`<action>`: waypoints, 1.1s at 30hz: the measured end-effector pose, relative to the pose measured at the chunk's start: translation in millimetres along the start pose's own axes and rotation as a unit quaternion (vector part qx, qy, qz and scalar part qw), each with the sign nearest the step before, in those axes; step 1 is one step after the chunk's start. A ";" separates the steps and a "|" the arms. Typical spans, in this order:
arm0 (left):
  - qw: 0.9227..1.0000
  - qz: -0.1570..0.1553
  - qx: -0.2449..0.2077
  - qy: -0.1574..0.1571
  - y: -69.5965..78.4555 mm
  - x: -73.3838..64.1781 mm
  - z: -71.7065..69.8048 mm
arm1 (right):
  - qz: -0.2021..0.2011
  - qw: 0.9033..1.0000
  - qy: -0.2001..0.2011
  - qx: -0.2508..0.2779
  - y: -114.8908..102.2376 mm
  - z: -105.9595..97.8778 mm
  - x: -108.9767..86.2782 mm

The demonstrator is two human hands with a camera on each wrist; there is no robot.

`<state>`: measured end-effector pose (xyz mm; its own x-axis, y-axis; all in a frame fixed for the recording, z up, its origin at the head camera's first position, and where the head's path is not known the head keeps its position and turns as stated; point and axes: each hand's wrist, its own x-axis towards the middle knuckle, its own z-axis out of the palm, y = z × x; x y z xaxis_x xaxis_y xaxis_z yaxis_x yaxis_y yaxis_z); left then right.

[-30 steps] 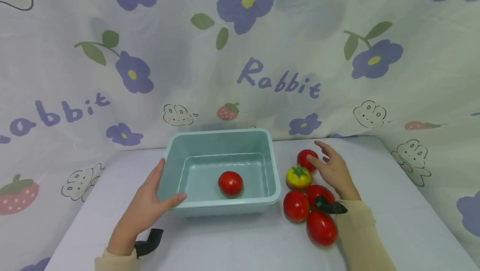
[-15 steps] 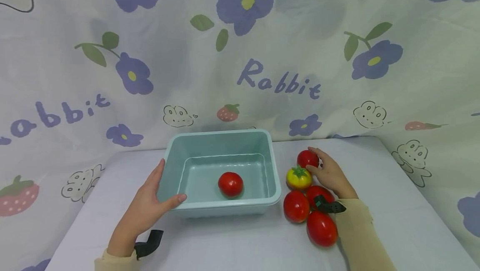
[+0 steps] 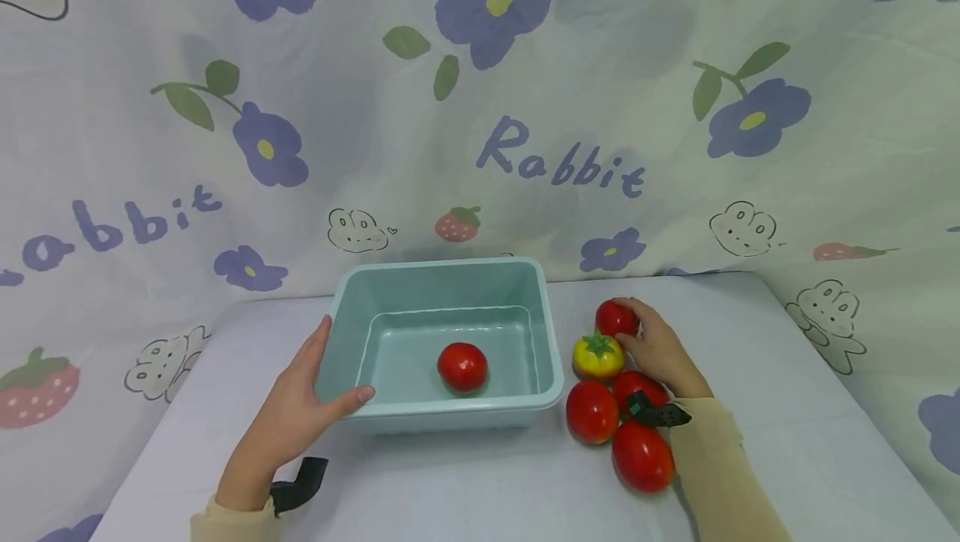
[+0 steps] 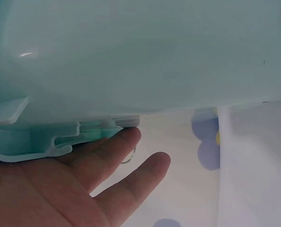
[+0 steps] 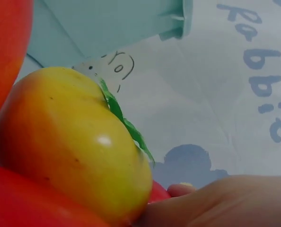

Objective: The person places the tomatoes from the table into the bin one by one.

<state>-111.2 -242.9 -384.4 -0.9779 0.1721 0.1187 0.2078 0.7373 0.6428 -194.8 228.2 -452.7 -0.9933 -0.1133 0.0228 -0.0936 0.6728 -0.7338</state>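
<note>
My left hand (image 3: 291, 409) rests against the near left corner of a pale teal plastic bin (image 3: 450, 423), thumb over the rim and straight fingers along the outer side. In the left wrist view, two fingers (image 4: 145, 177) extend beneath the rim. A red tomato (image 3: 462, 367) lies inside the bin. To its right, my right hand (image 3: 663, 354) grips the farthest red tomato (image 3: 615, 318), fingers on its far side and thumb on its near side. A yellow tomato (image 3: 597, 356) with a green calyx sits right beside the thumb, and fills much of the right wrist view.
Several more red tomatoes (image 3: 592, 412) cluster in front of the yellow one, partly under the right wrist and its black strap (image 3: 660, 413). A white cloth (image 3: 465, 492) covers the table. Behind it hangs a patterned curtain (image 3: 375, 150).
My right hand has moved in from the right and its fingers have closed round the back red tomato. The left hand and the bin have stayed in place.
</note>
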 end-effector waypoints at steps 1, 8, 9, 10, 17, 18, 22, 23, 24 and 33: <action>1.000 0.001 0.000 0.001 -0.2 0.2 0.0 | 0.000 1.000 0.002 0.000 0.0 0.7 0.4; 1.000 0.001 -0.002 0.002 -0.9 0.1 0.9 | -0.008 1.000 0.023 -0.007 -1.0 3.9 1.8; 1.000 0.000 -0.001 0.002 -0.7 0.0 1.0 | -0.007 1.000 0.025 -0.008 -1.2 4.1 1.7; 1.000 -0.001 -0.001 0.002 -0.5 -0.1 1.1 | -0.007 1.000 0.026 -0.008 -1.1 4.3 1.6; 1.000 0.000 0.003 0.001 0.3 0.8 1.3 | -0.009 0.999 0.036 -0.005 -3.6 3.6 -0.2; 1.000 0.000 0.003 0.001 0.2 0.8 1.3 | -0.011 0.999 0.036 -0.005 -4.4 3.4 -0.7; 1.000 0.000 0.001 0.001 -0.7 0.4 1.2 | -0.023 0.999 0.039 -0.008 -7.2 1.8 -2.3; 1.000 0.000 0.001 0.001 -0.9 0.3 1.2 | -0.026 0.999 0.041 -0.009 -8.0 1.3 -2.6; 1.000 0.001 0.001 0.001 -0.9 0.3 1.1 | -0.029 0.999 0.043 -0.010 -9.0 0.8 -3.0; 1.000 0.001 -0.001 -0.001 -0.7 -0.1 0.0 | -0.062 0.996 0.061 -0.015 -22.5 -3.4 -8.0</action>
<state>-111.2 -243.5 -384.9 -0.9773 0.1758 0.1183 0.2103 0.7360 0.6435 -184.9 216.5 -434.1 -0.9745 -0.1091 0.1959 -0.2168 0.6808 -0.6997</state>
